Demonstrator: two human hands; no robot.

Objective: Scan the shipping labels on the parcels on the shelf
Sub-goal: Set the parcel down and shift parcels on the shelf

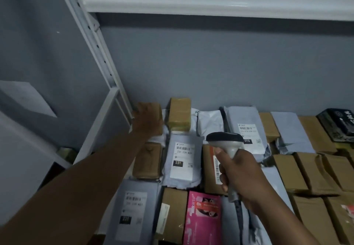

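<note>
A: Head view. What does the right hand [240, 175] hold?

B: A grey handheld scanner [226, 143]. The fingers are wrapped round its handle, so that grip is clenched on the tool. The dark scanner head points away from the person, above the middle of the shelf. A dark cable [239, 212] hangs from the base of the handle.

A: And the left hand [147, 122]?

B: It reaches to the far left corner of the shelf and lies on a brown cardboard parcel [153, 108] there. The fingers look spread over the top of the box, but the frame is dim and blurred at that spot, so whether this grip is clasping the box or merely resting on it cannot be told.

A: Where are the labels?

B: The parcels lie flat, packed side by side across the shelf. A grey mailer [182, 158] just left of the scanner carries a white shipping label [183, 156] marked 231. A second grey mailer [132, 210], nearer the person at left, bears a similar label. A third [247, 127] lies beyond the scanner head, its label partly hidden.

A: Other items?

B: A pink packet [203, 218] near the front; a white shelf upright [99, 53] at left; a white crossbeam [210, 1] above.
</note>
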